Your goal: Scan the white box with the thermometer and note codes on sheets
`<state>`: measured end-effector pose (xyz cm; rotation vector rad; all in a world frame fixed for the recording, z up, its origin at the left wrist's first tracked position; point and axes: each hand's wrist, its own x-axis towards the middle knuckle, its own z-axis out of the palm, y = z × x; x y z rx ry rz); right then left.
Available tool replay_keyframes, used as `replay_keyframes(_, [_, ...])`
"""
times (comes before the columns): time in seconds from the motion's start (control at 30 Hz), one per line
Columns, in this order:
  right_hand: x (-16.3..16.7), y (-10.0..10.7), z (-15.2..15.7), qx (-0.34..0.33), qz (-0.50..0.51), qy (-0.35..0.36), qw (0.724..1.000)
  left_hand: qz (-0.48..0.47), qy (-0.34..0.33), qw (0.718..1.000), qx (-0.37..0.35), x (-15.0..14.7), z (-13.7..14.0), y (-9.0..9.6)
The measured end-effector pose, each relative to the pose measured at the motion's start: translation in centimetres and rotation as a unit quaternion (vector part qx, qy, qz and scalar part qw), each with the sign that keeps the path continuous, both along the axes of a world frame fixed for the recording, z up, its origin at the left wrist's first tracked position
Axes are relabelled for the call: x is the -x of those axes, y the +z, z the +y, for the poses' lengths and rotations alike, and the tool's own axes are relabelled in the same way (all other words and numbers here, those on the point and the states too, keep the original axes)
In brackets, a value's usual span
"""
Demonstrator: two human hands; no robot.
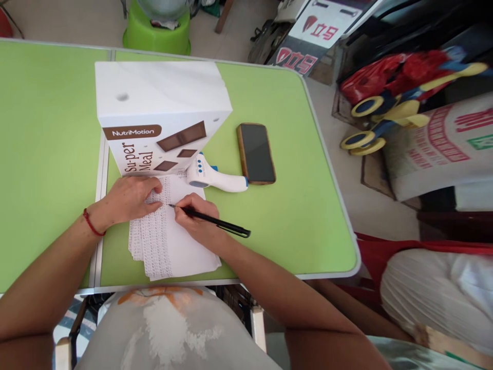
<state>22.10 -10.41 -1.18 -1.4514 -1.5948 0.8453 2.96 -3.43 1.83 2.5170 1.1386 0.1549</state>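
My right hand (197,215) grips a black pen (219,222), its tip resting at the edge of the written columns on a sheet of paper (188,252). Small handwriting fills the left part of that sheet, and its right part is blank. More written sheets show beneath it at the left. Lying on the paper, my left hand (133,199) has its thumb and forefinger apart and holds nothing; a red cord circles the wrist. Just beyond the hands, a white infrared thermometer (215,177) lies partly over the paper's top edge, against a white NutriMotion box (165,103).
A phone in a brown case (257,154) lies on the green folding table (300,216), right of the thermometer. Beyond the far edge is a green stool (157,31). On the right are a printed white sack (442,144), blue-and-yellow wheeled parts (385,118) and a red bag (393,74).
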Motion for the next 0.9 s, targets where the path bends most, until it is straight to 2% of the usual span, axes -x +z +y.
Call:
replay_keyframes(0.7, [-0.11, -0.13, -0.03, -0.029, -0.002, 0.012, 0.999, 0.014, 0.007, 1.0, 0.016, -0.08, 0.02, 0.08])
replay_keyframes(0.9, [-0.29, -0.22, 0.13, -0.026, -0.002, -0.007, 1.0, 0.017, 0.005, 1.0, 0.007, -0.12, 0.09, 0.05])
